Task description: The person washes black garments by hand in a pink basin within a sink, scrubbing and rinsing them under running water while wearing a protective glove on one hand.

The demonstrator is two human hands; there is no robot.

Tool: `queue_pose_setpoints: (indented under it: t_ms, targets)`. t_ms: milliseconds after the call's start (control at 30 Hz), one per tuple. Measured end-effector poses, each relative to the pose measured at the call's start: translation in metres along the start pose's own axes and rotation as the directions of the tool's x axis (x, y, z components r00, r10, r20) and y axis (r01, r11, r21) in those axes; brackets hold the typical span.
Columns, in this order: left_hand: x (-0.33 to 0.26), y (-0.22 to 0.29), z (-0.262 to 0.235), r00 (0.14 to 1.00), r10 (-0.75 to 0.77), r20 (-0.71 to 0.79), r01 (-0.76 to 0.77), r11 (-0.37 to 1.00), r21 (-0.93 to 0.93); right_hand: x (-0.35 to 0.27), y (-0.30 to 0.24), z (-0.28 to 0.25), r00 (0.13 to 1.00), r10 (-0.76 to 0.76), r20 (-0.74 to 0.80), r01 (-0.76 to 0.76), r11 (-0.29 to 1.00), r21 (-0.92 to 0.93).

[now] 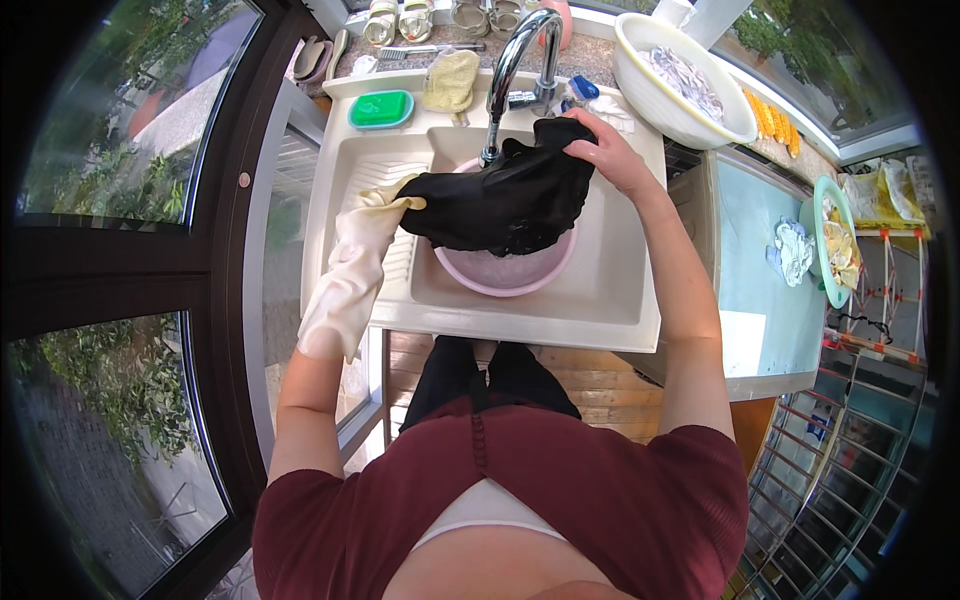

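Note:
A wet black cloth garment point(500, 200) is stretched between my two hands over a pink basin point(505, 284). My left hand point(395, 198), in a long whitish rubber glove, grips the garment's left end. At the upper right corner my bare right hand point(608, 155) pinches the fabric. The basin stands in the cream sink point(612, 290) with water in it, partly hidden by the garment. Just behind the cloth, the chrome faucet point(520, 60) arches down toward it. What kind of garment it is cannot be told.
A green soap bar point(381, 107) in its dish and a yellowish scrubbing cloth point(451, 80) lie on the sink's back ledge. At back right stands a white basin point(632, 50) with laundry. A washing machine point(760, 340) is at right, with a green basin point(826, 205). Shoes point(415, 22) line the sill.

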State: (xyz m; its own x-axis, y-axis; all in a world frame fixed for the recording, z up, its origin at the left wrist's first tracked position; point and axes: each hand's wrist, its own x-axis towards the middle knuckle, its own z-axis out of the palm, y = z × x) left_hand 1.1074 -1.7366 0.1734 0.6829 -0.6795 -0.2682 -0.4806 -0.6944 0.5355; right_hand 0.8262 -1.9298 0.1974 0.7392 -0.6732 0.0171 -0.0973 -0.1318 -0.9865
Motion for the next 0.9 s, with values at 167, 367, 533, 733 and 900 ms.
queue_pose_setpoints:
  t_ms: [167, 367, 533, 733, 900]
  targets:
    - [-0.015, -0.061, -0.005, 0.994, -0.089, 0.062, 0.100, 0.975, -0.200, 0.030, -0.007, 0.047, 0.960, -0.001, 0.281, 0.016, 0.999, -0.050]
    - [-0.061, -0.086, -0.046, 0.880, -0.473, 0.030, 0.447, 0.807, -0.387, 0.118, -0.039, 0.163, 0.884, -0.222, 0.412, 0.291, 0.950, -0.112]
    - [-0.033, -0.159, -0.022, 0.959, -0.259, -0.116, 0.160, 0.831, -0.533, 0.190, 0.010, 0.268, 0.948, -0.147, 0.282, 0.290, 0.764, -0.576]
    - [0.019, -0.239, 0.044, 0.899, 0.369, -0.237, -0.248, 0.873, 0.421, 0.074, 0.120, 0.249, 0.878, 0.022, 0.478, 0.155, 0.932, -0.327]
    - [0.004, -0.211, 0.063, 0.893, 0.416, -0.171, -0.318, 0.853, 0.414, -0.020, 0.168, 0.084, 0.807, 0.563, 0.177, -0.425, 0.763, -0.488]
